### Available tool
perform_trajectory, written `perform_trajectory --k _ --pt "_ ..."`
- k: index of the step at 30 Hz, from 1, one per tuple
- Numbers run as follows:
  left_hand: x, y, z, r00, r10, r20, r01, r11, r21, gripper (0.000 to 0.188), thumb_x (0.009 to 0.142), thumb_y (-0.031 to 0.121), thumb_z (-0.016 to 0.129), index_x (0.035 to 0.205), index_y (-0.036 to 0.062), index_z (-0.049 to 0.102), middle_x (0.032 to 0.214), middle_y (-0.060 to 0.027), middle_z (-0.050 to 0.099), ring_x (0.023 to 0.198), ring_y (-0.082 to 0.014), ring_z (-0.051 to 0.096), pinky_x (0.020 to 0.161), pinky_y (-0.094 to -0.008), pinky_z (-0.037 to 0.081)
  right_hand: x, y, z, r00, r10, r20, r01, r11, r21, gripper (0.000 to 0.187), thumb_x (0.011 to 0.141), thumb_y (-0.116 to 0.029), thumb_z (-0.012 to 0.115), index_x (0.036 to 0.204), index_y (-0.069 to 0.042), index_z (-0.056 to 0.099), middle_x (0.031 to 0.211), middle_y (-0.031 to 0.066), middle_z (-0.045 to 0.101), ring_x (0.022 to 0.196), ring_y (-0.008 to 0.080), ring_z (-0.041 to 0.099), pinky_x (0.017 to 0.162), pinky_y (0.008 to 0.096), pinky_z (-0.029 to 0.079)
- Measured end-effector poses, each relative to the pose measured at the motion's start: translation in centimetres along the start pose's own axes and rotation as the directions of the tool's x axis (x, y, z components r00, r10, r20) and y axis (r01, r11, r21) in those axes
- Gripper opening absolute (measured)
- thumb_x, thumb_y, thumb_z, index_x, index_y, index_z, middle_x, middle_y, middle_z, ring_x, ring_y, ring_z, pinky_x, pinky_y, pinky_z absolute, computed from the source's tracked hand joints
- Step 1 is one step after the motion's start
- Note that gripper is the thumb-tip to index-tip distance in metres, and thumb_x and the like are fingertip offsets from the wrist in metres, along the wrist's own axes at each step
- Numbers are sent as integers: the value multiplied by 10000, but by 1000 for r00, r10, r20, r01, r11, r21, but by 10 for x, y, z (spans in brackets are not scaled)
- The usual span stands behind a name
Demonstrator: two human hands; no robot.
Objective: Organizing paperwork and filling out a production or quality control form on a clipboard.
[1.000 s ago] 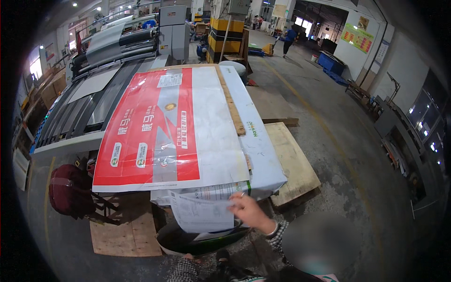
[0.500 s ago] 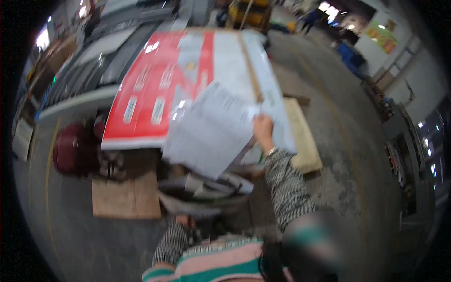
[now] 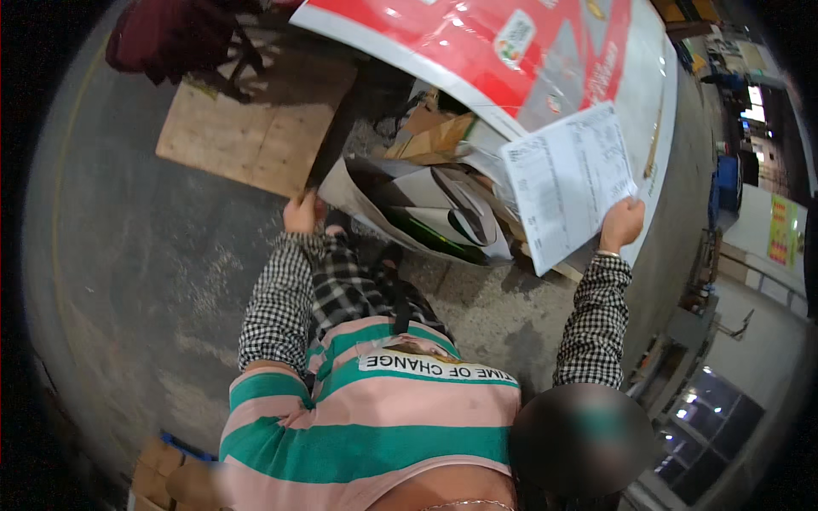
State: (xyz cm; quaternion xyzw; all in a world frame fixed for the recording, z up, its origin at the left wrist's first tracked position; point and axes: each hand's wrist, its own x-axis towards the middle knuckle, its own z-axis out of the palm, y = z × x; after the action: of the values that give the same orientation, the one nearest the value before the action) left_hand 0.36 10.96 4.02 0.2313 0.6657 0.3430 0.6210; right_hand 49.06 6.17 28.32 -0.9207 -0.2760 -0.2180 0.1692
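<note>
My right hand is closed on the lower right edge of a printed paper sheet, white with dark text and lines. The sheet is tilted over the near edge of a large red and white printed panel. Low on the left, my left hand has its fingers closed at the left corner of an open, soft-sided waste container. Crumpled paper, grey and white sheets and something green fill this container. What lies inside the left fingers is mostly hidden.
A flat wooden board lies on the concrete floor at the left, with a dark red cloth-covered seat beyond it. Brown cardboard sticks up behind the container. Cardboard boxes stand at the lower left.
My view has tilted down and turned, so the panel now sits higher and further right. The sheet stays in my right hand; my left hand stays by the container's rim.
</note>
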Motion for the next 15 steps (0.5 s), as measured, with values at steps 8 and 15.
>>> perform_trajectory --k 8,15 --pt "-42 213 129 570 510 645 -225 851 -474 373 883 309 523 1016 -36 570 847 -153 649 657 -181 637 575 -276 514 -5 -22 -34 977 -135 165 133 991 23 315 872 -226 448 908 68 554 871 246 613 795 415 565 723 469 423" --pt "-51 277 190 286 205 936 -501 865 -36 282 865 179 450 849 -48 617 721 -139 654 572 -188 639 515 -307 521 7 -6 -30 969 -247 5 246 963 -111 332 862 -208 480 869 120 534 864 266 578 799 421 521 731 453 387"
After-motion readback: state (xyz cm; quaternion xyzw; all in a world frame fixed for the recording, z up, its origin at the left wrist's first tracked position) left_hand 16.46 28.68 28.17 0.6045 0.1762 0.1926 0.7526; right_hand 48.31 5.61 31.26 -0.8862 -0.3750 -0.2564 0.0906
